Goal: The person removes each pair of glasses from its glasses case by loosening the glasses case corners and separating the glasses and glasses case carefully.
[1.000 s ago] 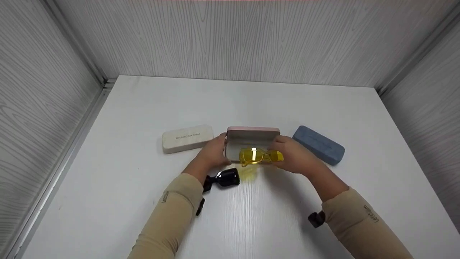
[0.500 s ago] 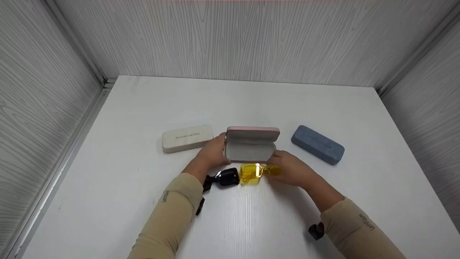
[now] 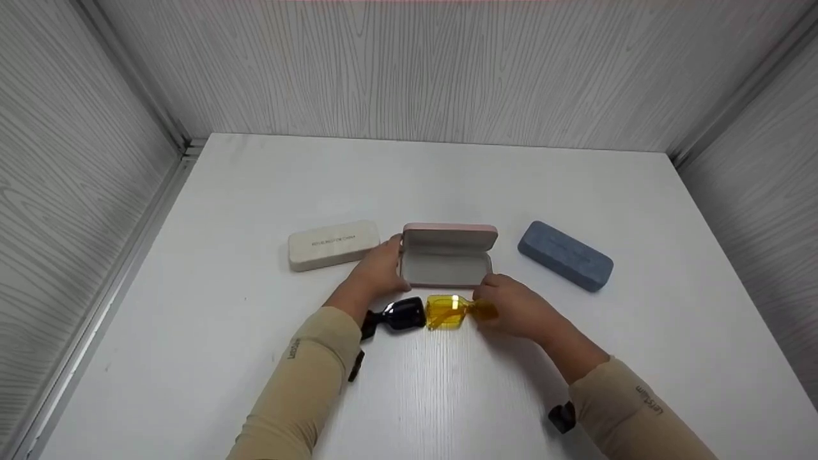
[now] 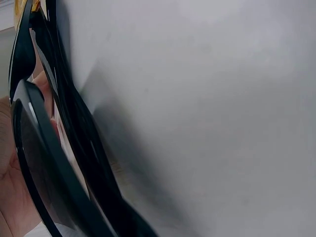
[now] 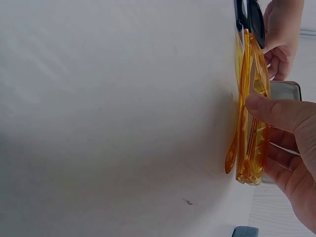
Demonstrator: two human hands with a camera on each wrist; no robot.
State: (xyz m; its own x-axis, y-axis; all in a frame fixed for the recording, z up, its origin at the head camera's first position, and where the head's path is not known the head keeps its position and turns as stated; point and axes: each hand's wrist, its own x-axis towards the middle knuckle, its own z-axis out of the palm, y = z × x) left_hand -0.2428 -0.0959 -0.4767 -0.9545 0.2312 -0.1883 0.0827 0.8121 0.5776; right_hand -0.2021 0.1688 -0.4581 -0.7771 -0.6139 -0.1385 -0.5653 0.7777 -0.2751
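Note:
A pink glasses case point(image 3: 449, 228) with a grey lining stands with its lid raised in the head view, nothing inside it. My left hand point(image 3: 378, 271) grips its left end, thumb at the front corner. Just in front of the case, my right hand point(image 3: 516, 308) pinches folded yellow sunglasses point(image 3: 445, 311) by one end; the right wrist view shows the thumb on the yellow frame point(image 5: 256, 148). Black sunglasses point(image 3: 404, 314) lie beside the yellow pair, partly hidden by my left wrist. They loom close in the left wrist view, where the black frame point(image 4: 74, 123) covers much of the hand.
A cream glasses case point(image 3: 333, 246) with printed lettering lies shut to the left of the pink one. To the right lies a blue glasses case point(image 3: 565, 255), also shut and set at a slant. Wood-grain panels point(image 3: 409, 70) border the white table point(image 3: 409, 179).
The yellow sunglasses have moved from above the pink case's front edge down toward me, beside the black pair, with my right hand still pinching them. My left hand has stayed on the case.

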